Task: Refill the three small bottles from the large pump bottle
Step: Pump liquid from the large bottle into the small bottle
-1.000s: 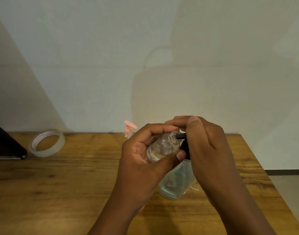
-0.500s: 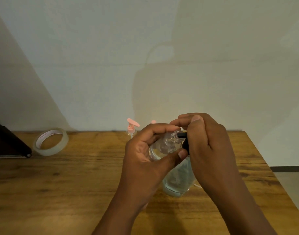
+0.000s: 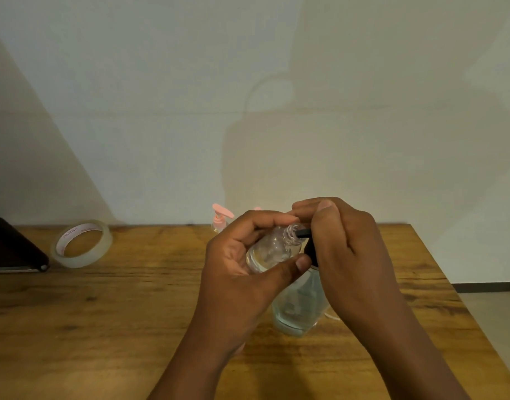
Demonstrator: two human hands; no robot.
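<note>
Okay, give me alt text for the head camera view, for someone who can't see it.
A person's left hand holds a small clear bottle tilted with its open neck at the black nozzle of a large pump bottle, which the right hand covers at the pump. On the wooden table behind sit a pink-pump bottle and a tape roll.

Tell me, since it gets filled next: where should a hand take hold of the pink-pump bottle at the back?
By what shows, the neck just under the pink pump bottle's spout, coming from the left, where the table lies bare. Its body is hidden behind the left hand.
</note>
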